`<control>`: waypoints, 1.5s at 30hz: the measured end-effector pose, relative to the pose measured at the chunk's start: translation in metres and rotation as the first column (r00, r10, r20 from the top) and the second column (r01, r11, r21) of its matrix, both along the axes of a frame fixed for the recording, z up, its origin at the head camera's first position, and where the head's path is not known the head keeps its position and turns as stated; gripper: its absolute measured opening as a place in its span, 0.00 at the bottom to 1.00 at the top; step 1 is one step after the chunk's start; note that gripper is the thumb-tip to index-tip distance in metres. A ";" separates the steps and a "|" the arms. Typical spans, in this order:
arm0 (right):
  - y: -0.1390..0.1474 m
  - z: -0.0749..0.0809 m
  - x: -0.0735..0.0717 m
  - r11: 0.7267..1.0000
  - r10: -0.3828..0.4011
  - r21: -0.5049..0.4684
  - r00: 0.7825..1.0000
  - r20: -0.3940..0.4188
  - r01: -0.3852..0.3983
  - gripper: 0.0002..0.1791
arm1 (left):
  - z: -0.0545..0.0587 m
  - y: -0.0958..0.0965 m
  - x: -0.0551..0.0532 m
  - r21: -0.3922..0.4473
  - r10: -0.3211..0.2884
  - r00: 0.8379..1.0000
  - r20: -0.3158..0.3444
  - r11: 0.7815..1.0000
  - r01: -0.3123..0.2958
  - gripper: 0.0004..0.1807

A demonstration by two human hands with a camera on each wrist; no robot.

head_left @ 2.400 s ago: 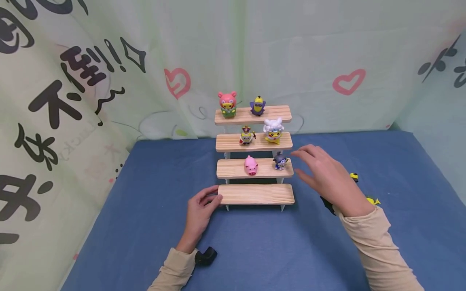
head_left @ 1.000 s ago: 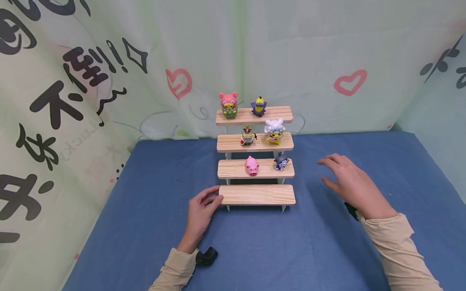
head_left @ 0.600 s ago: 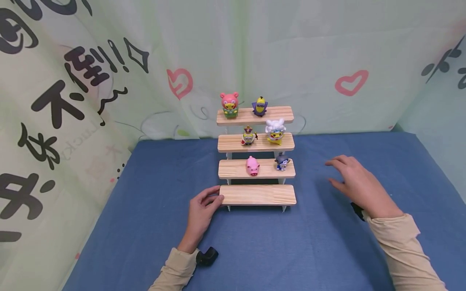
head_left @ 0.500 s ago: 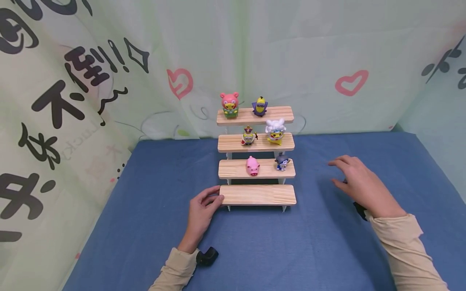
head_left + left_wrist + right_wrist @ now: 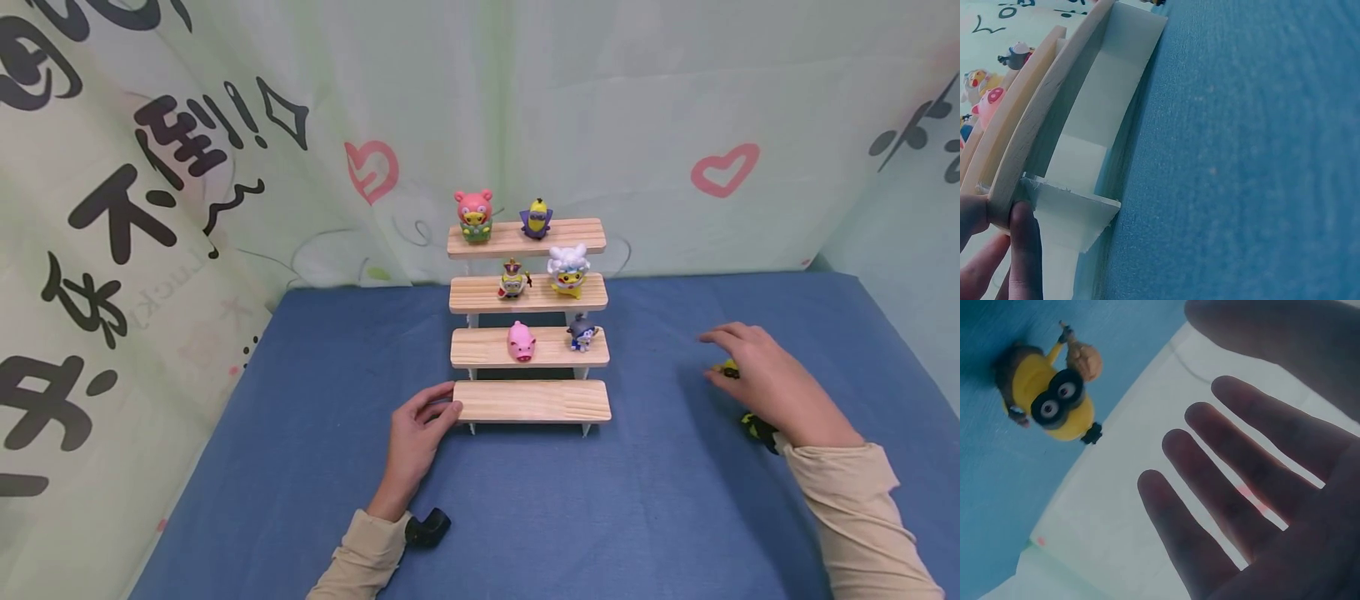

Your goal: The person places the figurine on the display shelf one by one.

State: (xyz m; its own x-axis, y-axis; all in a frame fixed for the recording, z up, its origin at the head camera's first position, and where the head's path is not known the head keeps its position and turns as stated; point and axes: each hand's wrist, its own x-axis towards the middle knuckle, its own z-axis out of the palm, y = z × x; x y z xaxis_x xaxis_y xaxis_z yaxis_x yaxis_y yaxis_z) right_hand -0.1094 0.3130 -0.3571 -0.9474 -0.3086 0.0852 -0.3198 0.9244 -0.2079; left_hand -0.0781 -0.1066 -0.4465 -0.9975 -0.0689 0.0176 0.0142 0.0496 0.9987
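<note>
My left hand (image 5: 415, 437) pinches the left end of the lowest board of a four-tier wooden display stand (image 5: 532, 402). In the left wrist view a fingertip (image 5: 1022, 219) presses under that board. My right hand (image 5: 783, 396) hovers right of the stand with its fingers spread and nothing held. Close to it stands a Minion figurine (image 5: 1054, 390), yellow with black goggles, mostly hidden by the hand in the head view. By the right wrist, another yellow and black figurine (image 5: 748, 423) is partly covered. A pink pig figurine (image 5: 521, 342) and a dark-haired figurine (image 5: 581, 333) share the second-lowest board.
Higher up the stand are a crowned Minion figurine (image 5: 513, 280), a white-capped yellow figurine (image 5: 567, 271), a pink-hooded figurine (image 5: 474, 216) and a purple-caped Minion figurine (image 5: 536, 219). Blue cloth (image 5: 337, 358) covers the table; a printed curtain (image 5: 600, 108) hangs behind.
My right hand has moved away from the stand's right side, rightward over the cloth to the loose figurines. The left hand keeps its place on the lowest board.
</note>
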 end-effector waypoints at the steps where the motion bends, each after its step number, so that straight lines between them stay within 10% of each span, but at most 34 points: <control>1: 0.002 -0.001 0.000 1.000 0.001 0.002 1.000 0.006 -0.001 0.26 | 0.000 0.000 0.000 -0.001 0.000 1.000 -0.001 1.000 0.000 0.20; 45: 0.025 -0.011 -0.013 0.999 -0.037 0.034 0.982 0.186 0.031 0.18 | 0.002 -0.001 0.001 0.012 -0.012 1.000 -0.005 1.000 0.012 0.20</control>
State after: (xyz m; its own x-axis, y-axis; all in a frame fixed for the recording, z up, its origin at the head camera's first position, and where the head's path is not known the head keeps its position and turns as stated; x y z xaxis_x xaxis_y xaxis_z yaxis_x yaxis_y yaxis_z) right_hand -0.1228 0.3381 -0.3683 -0.9558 -0.2755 -0.1030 -0.2463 0.9411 -0.2317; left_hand -0.0770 -0.1075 -0.4448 -0.9981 -0.0574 0.0213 0.0192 0.0376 0.9991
